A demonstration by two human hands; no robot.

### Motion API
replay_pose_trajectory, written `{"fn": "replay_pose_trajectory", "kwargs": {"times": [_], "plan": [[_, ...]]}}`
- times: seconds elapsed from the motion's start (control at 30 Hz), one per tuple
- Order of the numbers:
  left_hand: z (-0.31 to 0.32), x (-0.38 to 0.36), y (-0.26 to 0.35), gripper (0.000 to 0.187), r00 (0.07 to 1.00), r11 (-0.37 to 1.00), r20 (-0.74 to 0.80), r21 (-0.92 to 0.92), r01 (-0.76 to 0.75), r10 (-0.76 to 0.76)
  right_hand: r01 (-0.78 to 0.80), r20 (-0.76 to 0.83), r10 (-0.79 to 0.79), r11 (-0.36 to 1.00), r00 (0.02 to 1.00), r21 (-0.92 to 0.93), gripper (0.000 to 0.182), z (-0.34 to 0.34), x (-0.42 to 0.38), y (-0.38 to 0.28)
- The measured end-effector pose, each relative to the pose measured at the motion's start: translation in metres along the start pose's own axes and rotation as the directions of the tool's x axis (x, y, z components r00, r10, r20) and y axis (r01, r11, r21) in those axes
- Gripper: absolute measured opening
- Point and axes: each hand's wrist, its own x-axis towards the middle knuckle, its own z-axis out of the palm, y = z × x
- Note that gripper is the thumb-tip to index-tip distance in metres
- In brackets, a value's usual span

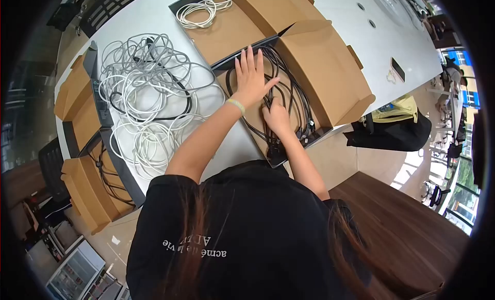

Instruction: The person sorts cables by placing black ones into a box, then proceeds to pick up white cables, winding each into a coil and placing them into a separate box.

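Note:
Over the open cardboard box at the centre right, my left hand (pixel 251 82) is spread flat, its fingers apart, at the box's left wall and beside the black cables (pixel 296 93). My right hand (pixel 277 117) is inside the same box (pixel 330 75), its fingers curled round part of the black cable bundle. Several cable plugs lie near the box's front end, below my right hand. To the left of the box, a tangled pile of white and grey cables (pixel 149 86) lies on the white table (pixel 216 158).
Behind, another open box (pixel 227 29) holds a coiled white cable (pixel 198 13). At the left edge stand open boxes (pixel 85 119), one with black cables (pixel 105 179). A phone (pixel 398 69) lies at the right, near a black and yellow bag (pixel 402 127) beyond the table edge.

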Motion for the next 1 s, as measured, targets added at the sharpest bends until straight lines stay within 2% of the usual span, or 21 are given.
{"fn": "replay_pose_trajectory", "kwargs": {"times": [0.07,0.13,0.2,0.27,0.33,0.37,0.4,0.43,0.47,0.53,0.57,0.63,0.67,0.73,0.77,0.83,0.87,0.9,0.93,0.97,1.0], "plan": [[-0.006,-0.018,-0.001,0.099,0.999,0.999,0.042,-0.033,0.008,-0.007,0.065,0.054,-0.066,0.998,0.996,0.025,0.042,0.013,-0.005,-0.001],[0.008,-0.019,0.003,0.099,0.996,0.998,0.077,0.049,0.032,-0.035,0.088,0.057,-0.087,0.996,0.995,-0.018,0.039,0.003,-0.001,-0.002],[0.010,-0.026,-0.007,0.098,0.995,0.998,0.082,-0.019,0.059,-0.057,0.133,0.057,-0.130,0.990,0.990,-0.050,0.037,0.009,-0.002,-0.008],[0.016,-0.027,-0.010,0.096,0.982,0.996,0.166,0.002,0.091,-0.090,0.168,0.057,-0.166,0.985,0.984,-0.031,0.034,0.019,0.006,0.007],[0.015,-0.029,-0.010,0.093,0.981,0.994,0.166,-0.006,0.106,-0.104,0.002,0.242,-0.069,0.964,0.968,0.265,0.031,0.014,0.008,0.004],[0.014,-0.029,-0.009,0.092,0.973,0.994,0.201,0.029,0.109,-0.113,0.005,0.239,-0.071,0.964,0.968,0.266,0.031,0.011,0.008,0.003],[0.013,-0.028,-0.008,0.091,0.964,0.992,0.236,0.063,0.108,-0.120,-0.102,0.327,-0.035,0.914,0.944,0.392,0.026,0.006,0.007,0.002],[0.013,-0.028,-0.008,0.090,0.976,0.995,0.198,0.048,0.088,-0.096,-0.218,0.418,-0.012,0.839,0.908,0.498,0.021,0.003,0.005,0.001],[0.013,-0.028,-0.007,0.090,0.975,0.995,0.199,0.045,0.088,-0.095,-0.220,0.418,-0.009,0.840,0.908,0.497,0.021,0.004,0.005,0.003],[0.007,-0.026,-0.004,0.089,0.972,0.994,0.226,-0.072,0.087,-0.068,-0.237,0.305,-0.024,0.573,0.952,0.784,0.012,0.016,0.008,0.014],[0.003,-0.027,-0.002,0.089,0.973,0.993,0.227,-0.094,0.068,-0.046,-0.231,0.265,-0.001,0.489,0.964,0.841,0.007,0.030,0.016,0.027],[0.003,-0.031,-0.001,0.089,0.974,0.993,0.227,-0.109,0.036,-0.010,-0.221,0.189,0.115,0.543,0.975,0.810,0.006,0.020,0.013,0.016],[0.003,-0.034,-0.001,0.090,0.983,0.986,0.182,-0.166,0.002,0.029,-0.202,0.138,0.158,0.522,0.978,0.829,0.006,0.025,0.016,0.017],[-0.004,-0.041,0.007,0.091,0.977,0.988,0.211,-0.147,0.048,-0.016,-0.157,0.045,0.255,0.440,0.966,0.884,0.006,0.024,0.020,0.019],[-0.007,-0.043,0.011,0.090,0.969,0.990,0.247,-0.128,0.061,-0.028,-0.183,0.043,0.270,0.522,0.962,0.833,0.008,0.021,0.021,0.023],[0.004,-0.050,0.006,0.089,0.962,0.981,0.272,-0.185,0.052,0.000,-0.155,0.024,0.238,0.550,0.971,0.821,0.010,0.022,0.022,0.023],[0.011,-0.053,0.004,0.087,0.954,0.968,0.299,-0.247,0.042,0.034,-0.129,0.004,0.213,0.576,0.977,0.807,0.014,0.022,0.022,0.024],[0.011,-0.052,0.004,0.086,0.951,0.983,0.308,-0.182,0.029,0.028,-0.154,0.037,0.197,0.620,0.980,0.770,0.030,0.021,0.023,0.028],[0.010,-0.051,0.005,0.086,0.952,0.982,0.305,-0.184,0.029,0.029,-0.152,0.035,0.197,0.622,0.980,0.768,0.030,0.023,0.022,0.032],[0.010,-0.049,0.004,0.086,0.944,0.975,0.330,-0.216,0.051,0.024,-0.063,-0.150,0.175,0.828,0.973,0.558,0.037,0.025,0.022,0.034],[0.008,-0.048,0.004,0.086,0.935,0.967,0.355,-0.245,0.075,0.017,-0.004,-0.316,0.099,0.958,0.944,0.287,0.044,0.022,0.018,0.030]]}}
